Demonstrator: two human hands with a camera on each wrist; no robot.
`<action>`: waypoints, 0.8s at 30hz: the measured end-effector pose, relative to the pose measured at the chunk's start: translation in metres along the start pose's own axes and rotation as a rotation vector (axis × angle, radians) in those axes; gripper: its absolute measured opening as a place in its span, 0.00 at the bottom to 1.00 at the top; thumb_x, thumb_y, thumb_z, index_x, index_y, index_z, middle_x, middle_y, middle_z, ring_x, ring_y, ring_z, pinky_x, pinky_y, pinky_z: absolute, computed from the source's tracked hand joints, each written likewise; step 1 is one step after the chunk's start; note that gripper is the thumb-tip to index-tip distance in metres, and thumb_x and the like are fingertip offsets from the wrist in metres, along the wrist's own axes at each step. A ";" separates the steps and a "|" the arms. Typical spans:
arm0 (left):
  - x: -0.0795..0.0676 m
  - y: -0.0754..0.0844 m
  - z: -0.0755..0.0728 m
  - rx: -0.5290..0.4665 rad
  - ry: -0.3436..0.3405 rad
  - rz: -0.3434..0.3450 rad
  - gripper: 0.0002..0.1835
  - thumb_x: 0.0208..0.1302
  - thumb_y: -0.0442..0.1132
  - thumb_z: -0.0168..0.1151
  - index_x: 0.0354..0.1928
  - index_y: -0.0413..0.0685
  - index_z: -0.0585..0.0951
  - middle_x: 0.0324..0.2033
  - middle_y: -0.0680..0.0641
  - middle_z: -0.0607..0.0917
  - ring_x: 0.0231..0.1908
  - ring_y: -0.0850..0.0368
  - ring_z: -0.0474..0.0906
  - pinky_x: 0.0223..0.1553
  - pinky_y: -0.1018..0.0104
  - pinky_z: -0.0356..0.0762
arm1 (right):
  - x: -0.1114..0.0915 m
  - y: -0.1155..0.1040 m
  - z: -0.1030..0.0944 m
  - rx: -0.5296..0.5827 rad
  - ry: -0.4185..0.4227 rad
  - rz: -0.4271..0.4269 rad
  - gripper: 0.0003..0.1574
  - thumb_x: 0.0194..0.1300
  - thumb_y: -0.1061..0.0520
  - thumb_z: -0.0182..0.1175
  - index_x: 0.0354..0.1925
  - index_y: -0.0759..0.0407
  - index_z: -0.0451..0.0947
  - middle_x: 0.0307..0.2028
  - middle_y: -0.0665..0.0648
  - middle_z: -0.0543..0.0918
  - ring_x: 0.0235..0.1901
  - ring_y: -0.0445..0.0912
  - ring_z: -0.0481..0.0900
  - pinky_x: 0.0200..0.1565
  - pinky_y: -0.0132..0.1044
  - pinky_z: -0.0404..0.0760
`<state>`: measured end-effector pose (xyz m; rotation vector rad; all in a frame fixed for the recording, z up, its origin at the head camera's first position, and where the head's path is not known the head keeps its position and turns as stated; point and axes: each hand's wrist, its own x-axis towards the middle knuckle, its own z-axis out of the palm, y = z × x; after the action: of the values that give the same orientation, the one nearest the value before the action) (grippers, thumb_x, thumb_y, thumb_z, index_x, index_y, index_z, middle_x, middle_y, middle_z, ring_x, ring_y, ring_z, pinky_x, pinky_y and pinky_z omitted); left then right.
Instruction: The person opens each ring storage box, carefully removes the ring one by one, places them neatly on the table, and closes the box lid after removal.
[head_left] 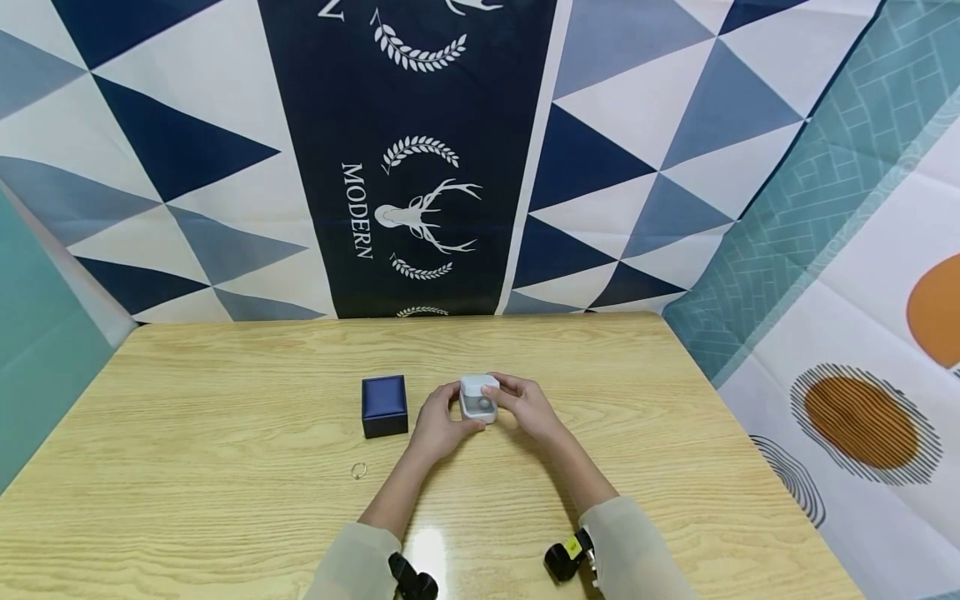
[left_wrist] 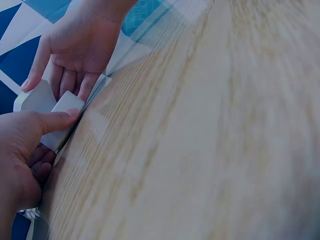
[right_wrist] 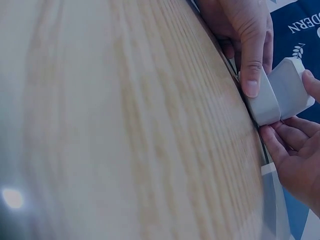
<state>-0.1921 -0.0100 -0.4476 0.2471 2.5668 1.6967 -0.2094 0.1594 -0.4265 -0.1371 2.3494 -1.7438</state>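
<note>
A small white hinged box (head_left: 477,385) is between my two hands, its lid tilted partly up and a grey inside showing. My left hand (head_left: 438,427) grips the base, thumb across its near wall (left_wrist: 64,107) and fingers behind. From the other side my right hand (head_left: 527,408) holds the box, thumb on the lid (right_wrist: 291,85) and the other fingers beside the base. Something small, round and grey shows inside the opening below the right thumb. To the left of the left hand stands a closed navy blue box (head_left: 385,404). A thin silver-coloured ring (head_left: 359,471) lies on the wood nearer me.
The light wooden table (head_left: 225,400) ends at a far edge against a patterned cloth (head_left: 420,167) with triangles and a deer print. Another cloth with orange and striped circles (head_left: 862,421) hangs at the right. Both wrists carry black camera mounts (head_left: 412,579).
</note>
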 end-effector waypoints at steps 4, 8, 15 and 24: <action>0.000 0.000 0.000 -0.005 -0.003 -0.002 0.38 0.47 0.39 0.74 0.61 0.35 0.70 0.55 0.38 0.76 0.59 0.43 0.70 0.61 0.49 0.67 | -0.001 -0.001 0.000 0.009 0.009 0.008 0.35 0.64 0.47 0.58 0.63 0.65 0.66 0.59 0.65 0.74 0.59 0.54 0.74 0.57 0.44 0.75; 0.001 -0.001 0.001 -0.004 -0.001 -0.013 0.39 0.47 0.40 0.74 0.61 0.36 0.69 0.56 0.38 0.75 0.60 0.43 0.70 0.63 0.50 0.66 | -0.001 -0.001 0.000 0.010 0.008 0.008 0.35 0.65 0.48 0.58 0.63 0.65 0.66 0.59 0.65 0.74 0.59 0.55 0.74 0.58 0.44 0.75; 0.000 -0.001 0.001 -0.005 0.000 0.000 0.38 0.47 0.39 0.74 0.61 0.35 0.70 0.56 0.37 0.76 0.59 0.43 0.70 0.62 0.50 0.68 | -0.002 -0.005 -0.001 0.027 -0.021 0.025 0.36 0.66 0.49 0.56 0.65 0.68 0.63 0.61 0.68 0.72 0.60 0.56 0.72 0.59 0.45 0.74; 0.000 0.000 0.000 -0.007 0.005 0.022 0.38 0.47 0.39 0.74 0.60 0.34 0.70 0.55 0.37 0.75 0.58 0.42 0.70 0.61 0.49 0.68 | -0.017 -0.033 0.001 0.000 -0.037 0.027 0.34 0.68 0.54 0.53 0.64 0.73 0.61 0.61 0.70 0.70 0.61 0.58 0.70 0.59 0.45 0.73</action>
<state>-0.1922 -0.0100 -0.4480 0.2717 2.5709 1.7158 -0.1948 0.1523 -0.3937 -0.1354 2.3143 -1.7145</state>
